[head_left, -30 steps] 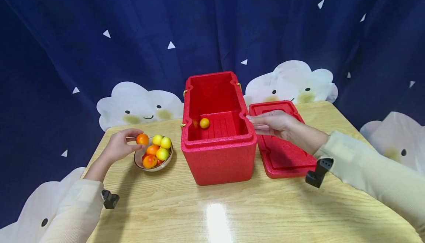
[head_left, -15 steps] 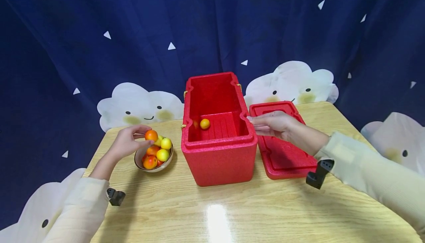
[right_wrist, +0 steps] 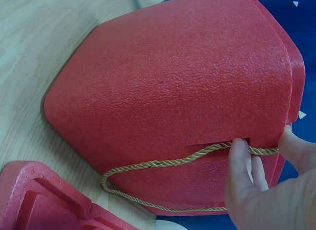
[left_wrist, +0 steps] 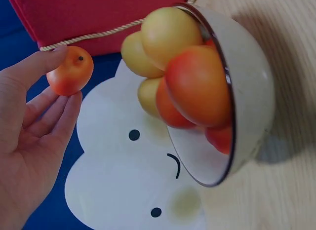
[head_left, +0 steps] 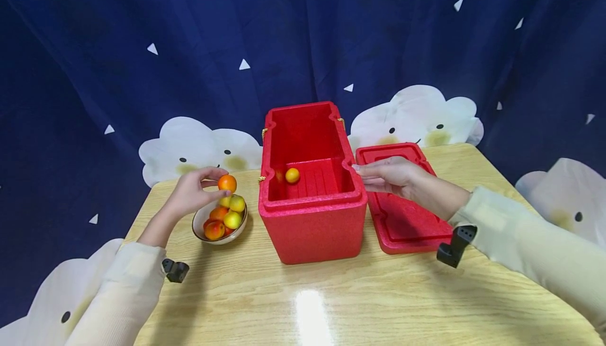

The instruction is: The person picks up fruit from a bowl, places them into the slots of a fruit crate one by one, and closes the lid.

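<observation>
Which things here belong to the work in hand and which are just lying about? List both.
In the work:
left hand pinching an orange fruit
bowl of fruit
red box with one fruit inside
right hand at the box's rim

Lying about:
red lid
table
cloud curtain

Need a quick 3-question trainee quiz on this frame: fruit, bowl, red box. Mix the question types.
1. True or false: the left hand pinches an orange fruit above the bowl.
2. Multiple choice: where does the lid lie? A) on the box, B) flat on the table to the right of the box, C) in the bowl.
3. Fill the gap: inside the red box lies ___ fruit.

Key
1. True; the left wrist view shows it between thumb and fingertips.
2. B.
3. One: a single yellow-orange fruit on the box floor. The right hand rests at the box's right rim, fingers by the rope handle.
</observation>
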The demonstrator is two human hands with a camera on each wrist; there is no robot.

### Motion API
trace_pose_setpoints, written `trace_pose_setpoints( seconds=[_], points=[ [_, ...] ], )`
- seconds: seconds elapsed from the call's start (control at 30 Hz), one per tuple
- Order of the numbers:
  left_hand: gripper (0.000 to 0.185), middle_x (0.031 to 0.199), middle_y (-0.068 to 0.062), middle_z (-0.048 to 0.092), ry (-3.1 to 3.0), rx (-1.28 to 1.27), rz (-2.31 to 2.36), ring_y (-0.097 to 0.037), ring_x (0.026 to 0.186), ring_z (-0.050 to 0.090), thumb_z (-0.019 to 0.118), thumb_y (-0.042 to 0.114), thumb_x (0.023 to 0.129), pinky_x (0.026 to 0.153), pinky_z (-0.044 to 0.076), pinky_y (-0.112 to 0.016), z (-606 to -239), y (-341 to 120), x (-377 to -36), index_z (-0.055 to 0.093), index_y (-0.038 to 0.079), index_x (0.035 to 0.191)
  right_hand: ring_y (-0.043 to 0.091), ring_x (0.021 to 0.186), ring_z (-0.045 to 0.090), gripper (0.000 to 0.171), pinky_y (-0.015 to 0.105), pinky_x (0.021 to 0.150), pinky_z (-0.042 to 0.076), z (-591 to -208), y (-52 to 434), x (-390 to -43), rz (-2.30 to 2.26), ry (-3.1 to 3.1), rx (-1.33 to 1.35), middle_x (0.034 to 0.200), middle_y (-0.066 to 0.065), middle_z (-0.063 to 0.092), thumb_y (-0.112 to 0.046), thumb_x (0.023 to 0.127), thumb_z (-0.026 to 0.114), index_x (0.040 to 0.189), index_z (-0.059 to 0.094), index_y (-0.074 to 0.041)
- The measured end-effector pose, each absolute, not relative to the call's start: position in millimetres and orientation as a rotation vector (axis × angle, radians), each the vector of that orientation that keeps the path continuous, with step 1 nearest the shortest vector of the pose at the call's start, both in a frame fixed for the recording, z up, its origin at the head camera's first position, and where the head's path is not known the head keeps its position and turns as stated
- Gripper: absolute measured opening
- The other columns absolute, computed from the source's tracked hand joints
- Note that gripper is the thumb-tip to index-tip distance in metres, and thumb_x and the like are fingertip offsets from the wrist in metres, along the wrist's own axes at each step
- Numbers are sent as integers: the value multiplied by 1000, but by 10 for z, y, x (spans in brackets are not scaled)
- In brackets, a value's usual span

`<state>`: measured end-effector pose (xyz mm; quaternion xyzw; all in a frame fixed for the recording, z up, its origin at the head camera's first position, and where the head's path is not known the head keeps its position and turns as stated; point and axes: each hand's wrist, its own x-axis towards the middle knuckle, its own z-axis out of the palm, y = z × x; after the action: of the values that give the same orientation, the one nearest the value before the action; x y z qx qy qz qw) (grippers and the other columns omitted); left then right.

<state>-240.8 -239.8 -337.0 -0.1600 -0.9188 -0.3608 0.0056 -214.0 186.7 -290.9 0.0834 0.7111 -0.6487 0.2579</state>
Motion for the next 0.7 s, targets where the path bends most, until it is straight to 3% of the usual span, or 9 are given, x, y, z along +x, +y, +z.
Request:
trace_pose_setpoints(
  seconds=[0.47,0.7],
  points=[
    [46,121,-20,63,-2880,-517,-1114,-33,112,61,75,14,82,103,47,-48,-3197,-2258,-2421,58,-1,121,5,82,72,62,29,92,54,-2910,1899,-2186,-1717,1913,192,81,-12,73,-31,93,62,143,41,0],
    [46,122,-19,63,-2799,-565,-1082,-33,110,63,77,15,80,100,49,-46,-3096,-2209,-2429,60,0,121,7,82,72,61,24,81,58,-2865,1899,-2216,-1678,1885,213,82,-9,73,-30,93,61,144,40,-3]
  ],
)
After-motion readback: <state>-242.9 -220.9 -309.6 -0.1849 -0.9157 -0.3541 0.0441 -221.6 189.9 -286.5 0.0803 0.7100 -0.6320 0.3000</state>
